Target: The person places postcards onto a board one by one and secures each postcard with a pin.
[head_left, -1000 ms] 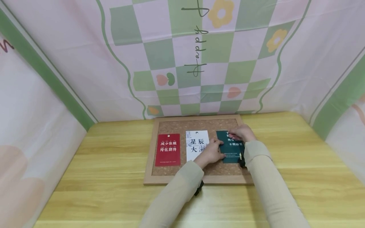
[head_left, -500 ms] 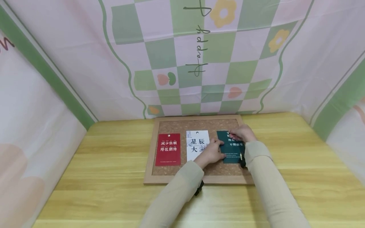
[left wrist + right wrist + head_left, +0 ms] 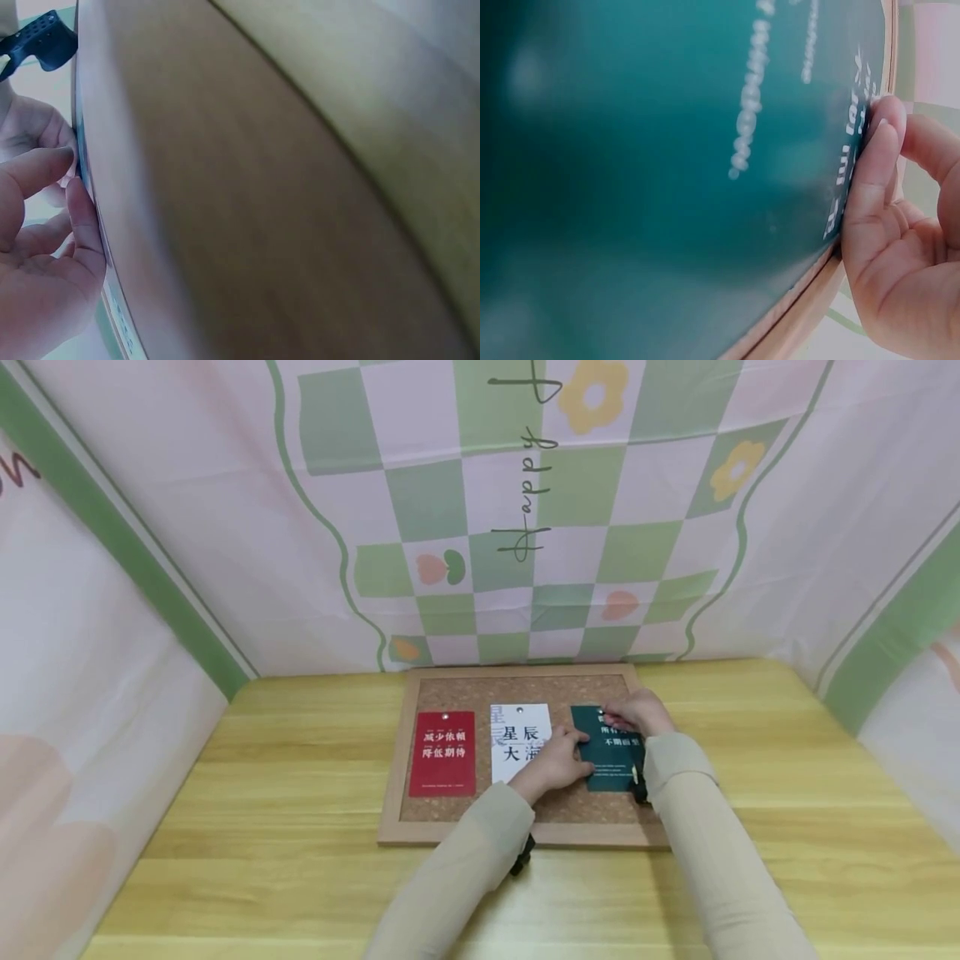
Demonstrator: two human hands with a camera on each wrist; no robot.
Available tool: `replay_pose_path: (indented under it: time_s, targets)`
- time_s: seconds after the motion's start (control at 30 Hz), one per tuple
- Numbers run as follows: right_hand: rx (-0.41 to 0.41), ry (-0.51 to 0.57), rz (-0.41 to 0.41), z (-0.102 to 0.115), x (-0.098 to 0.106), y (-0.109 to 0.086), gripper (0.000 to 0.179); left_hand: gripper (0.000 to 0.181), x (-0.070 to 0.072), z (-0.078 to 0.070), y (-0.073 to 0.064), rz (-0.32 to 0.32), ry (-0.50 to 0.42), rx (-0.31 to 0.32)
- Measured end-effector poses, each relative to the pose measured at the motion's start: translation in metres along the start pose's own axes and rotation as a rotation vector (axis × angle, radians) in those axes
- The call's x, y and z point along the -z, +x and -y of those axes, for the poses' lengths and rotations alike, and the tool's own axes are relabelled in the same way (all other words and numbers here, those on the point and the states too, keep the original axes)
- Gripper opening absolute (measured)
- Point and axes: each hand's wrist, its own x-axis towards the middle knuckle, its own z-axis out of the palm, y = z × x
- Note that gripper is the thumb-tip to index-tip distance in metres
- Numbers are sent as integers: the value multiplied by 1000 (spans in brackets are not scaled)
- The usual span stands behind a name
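In the head view, a dark green card (image 3: 611,760) with white printed characters lies on the right part of a framed cork board (image 3: 450,814). My left hand (image 3: 558,758) reaches across the white card (image 3: 510,764), and its thumb and fingertips touch the green card's left edge. At the green card's top, by its hole, is my right hand (image 3: 637,712). In the right wrist view its thumb and forefinger (image 3: 885,150) come together against the card; anything between their tips is hidden. To the left lies a red card (image 3: 442,760) with a small round metallic spot at its top.
The cork board's wooden frame (image 3: 480,833) rests on a yellow wood-grain table (image 3: 262,827). Behind it hangs a cloth (image 3: 555,535) with green and white checks, and more cloth covers both sides. Each wrist wears a black strap (image 3: 523,855).
Both hands stay in nearly the same place on the green card. The head view shifts slightly; the cards keep their places on the board.
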Motion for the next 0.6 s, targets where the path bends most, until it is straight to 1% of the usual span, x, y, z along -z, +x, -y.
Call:
replay_pose_path:
  time_s: [0.23, 0.33, 0.43, 0.5, 0.6]
  targets:
    - [4, 9, -13, -1, 0, 0, 28, 49, 1, -2, -1, -1, -11, 6]
    - [1, 4, -22, 0, -1, 0, 28, 46, 0, -2, -1, -14, -9, 5]
    - [4, 18, -31, -1, -3, -2, 25, 43, 0, -1, -2, -34, -33, 3]
    - [16, 51, -17, 0, -3, -3, 23, 42, -1, -1, -3, -48, -49, -1]
    - [18, 106, 14, -1, -2, -6, 22, 42, -1, 0, -4, -63, -93, 8]
